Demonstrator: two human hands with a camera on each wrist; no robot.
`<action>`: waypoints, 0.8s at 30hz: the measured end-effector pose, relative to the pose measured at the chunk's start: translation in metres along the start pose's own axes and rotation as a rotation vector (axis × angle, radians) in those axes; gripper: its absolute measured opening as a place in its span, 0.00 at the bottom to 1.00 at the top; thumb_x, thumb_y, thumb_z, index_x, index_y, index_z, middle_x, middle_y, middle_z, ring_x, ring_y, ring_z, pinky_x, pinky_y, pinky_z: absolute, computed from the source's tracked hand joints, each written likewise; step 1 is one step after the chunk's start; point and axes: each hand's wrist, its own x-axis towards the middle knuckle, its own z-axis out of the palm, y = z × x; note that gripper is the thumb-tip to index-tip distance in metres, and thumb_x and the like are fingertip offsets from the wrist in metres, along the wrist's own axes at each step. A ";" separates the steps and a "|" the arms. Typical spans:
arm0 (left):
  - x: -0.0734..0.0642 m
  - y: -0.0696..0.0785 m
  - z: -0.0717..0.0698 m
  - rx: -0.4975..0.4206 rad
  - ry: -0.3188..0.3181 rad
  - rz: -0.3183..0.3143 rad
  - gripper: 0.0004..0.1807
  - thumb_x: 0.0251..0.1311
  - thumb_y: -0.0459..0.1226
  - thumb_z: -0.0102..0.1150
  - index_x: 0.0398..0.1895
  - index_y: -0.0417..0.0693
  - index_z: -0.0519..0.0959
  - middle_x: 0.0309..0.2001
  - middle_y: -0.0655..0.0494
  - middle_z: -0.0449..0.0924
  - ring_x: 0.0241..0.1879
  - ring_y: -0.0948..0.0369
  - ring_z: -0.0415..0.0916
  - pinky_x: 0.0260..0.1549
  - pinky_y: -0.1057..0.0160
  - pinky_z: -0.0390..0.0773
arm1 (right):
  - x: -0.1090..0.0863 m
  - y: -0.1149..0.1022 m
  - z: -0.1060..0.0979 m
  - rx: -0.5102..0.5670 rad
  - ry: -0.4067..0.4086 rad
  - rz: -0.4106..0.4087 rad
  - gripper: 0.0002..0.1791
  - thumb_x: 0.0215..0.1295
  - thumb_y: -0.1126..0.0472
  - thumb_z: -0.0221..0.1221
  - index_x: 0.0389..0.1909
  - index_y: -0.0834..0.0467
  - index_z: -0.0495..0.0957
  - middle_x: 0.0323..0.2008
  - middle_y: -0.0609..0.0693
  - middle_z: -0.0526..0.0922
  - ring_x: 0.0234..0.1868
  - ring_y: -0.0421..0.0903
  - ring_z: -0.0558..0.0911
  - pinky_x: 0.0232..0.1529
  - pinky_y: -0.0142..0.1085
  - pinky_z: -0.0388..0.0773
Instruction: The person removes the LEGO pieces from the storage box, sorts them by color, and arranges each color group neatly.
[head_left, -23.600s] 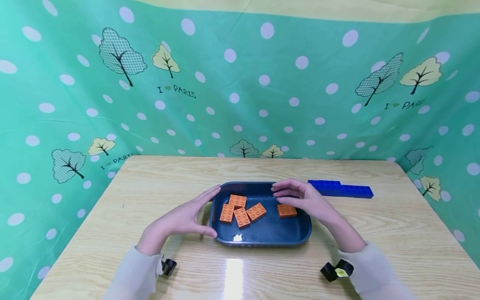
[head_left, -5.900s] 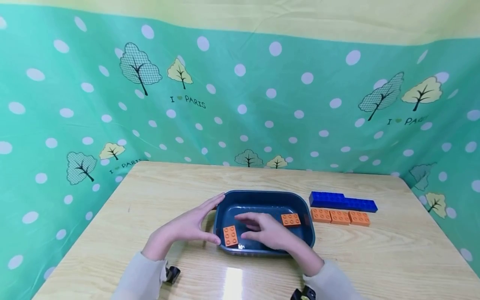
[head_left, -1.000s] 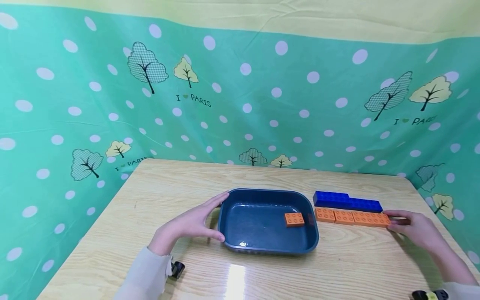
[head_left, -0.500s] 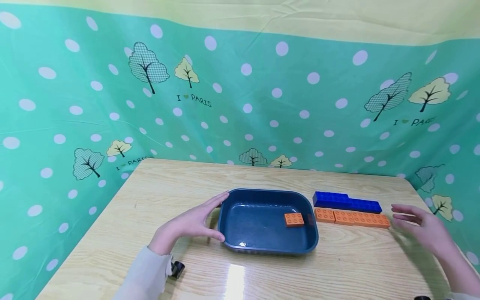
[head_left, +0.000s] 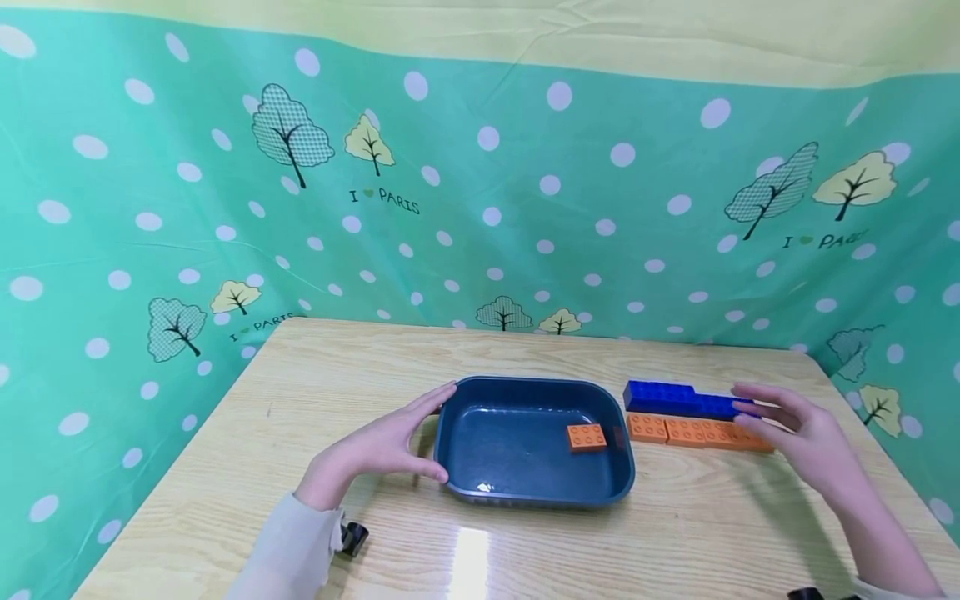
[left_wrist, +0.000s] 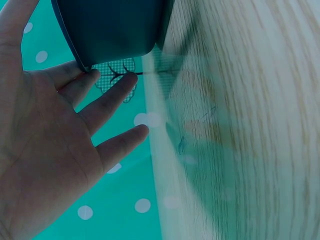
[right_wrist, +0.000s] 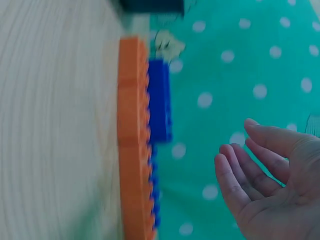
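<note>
A dark blue rectangular tray (head_left: 525, 500) stands mid-table with one orange toy brick (head_left: 587, 437) inside, towards its right end. My left hand (head_left: 375, 446) rests against the tray's left end, thumb at the near corner and fingertips at the far corner. In the left wrist view the fingers of that hand (left_wrist: 65, 130) are spread, some touching the rim. To the tray's right, orange bricks (head_left: 686, 432) lie end to end in a row, in front of the blue bricks (head_left: 660, 398). My right hand (head_left: 813, 437) hovers over the right end of both rows, fingers loosely bent around nothing.
The wooden table (head_left: 360, 358) backs onto a green polka-dot cloth (head_left: 450, 250), which also hangs at both sides. In the right wrist view, the blue row has a taller part (right_wrist: 160, 100) beside the orange bricks. Light glares off the near table.
Orange bricks moved from tray to row over the earlier frames. Within the last second my right hand let go of the row's end brick, lifted and shifted left. My left hand stayed.
</note>
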 end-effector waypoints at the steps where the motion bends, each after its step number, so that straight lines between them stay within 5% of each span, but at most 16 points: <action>1: 0.000 0.000 0.000 0.001 0.001 -0.001 0.64 0.47 0.51 0.77 0.81 0.54 0.44 0.82 0.52 0.41 0.78 0.44 0.51 0.72 0.37 0.60 | 0.001 -0.005 0.005 0.014 -0.007 -0.005 0.25 0.72 0.59 0.59 0.67 0.56 0.70 0.51 0.14 0.72 0.48 0.14 0.76 0.41 0.13 0.76; 15: 0.001 -0.001 0.001 -0.005 0.000 0.005 0.64 0.47 0.52 0.77 0.81 0.54 0.44 0.82 0.51 0.41 0.78 0.43 0.50 0.72 0.36 0.59 | 0.010 -0.066 0.069 0.201 -0.073 -0.094 0.23 0.73 0.59 0.57 0.65 0.63 0.71 0.52 0.25 0.79 0.52 0.23 0.80 0.48 0.19 0.79; 24: 0.001 -0.002 0.000 0.000 0.004 0.018 0.65 0.47 0.54 0.76 0.81 0.52 0.44 0.82 0.49 0.42 0.78 0.43 0.51 0.72 0.36 0.60 | 0.013 -0.093 0.101 0.332 -0.158 -0.009 0.24 0.75 0.53 0.55 0.66 0.59 0.71 0.64 0.54 0.78 0.56 0.27 0.81 0.52 0.26 0.81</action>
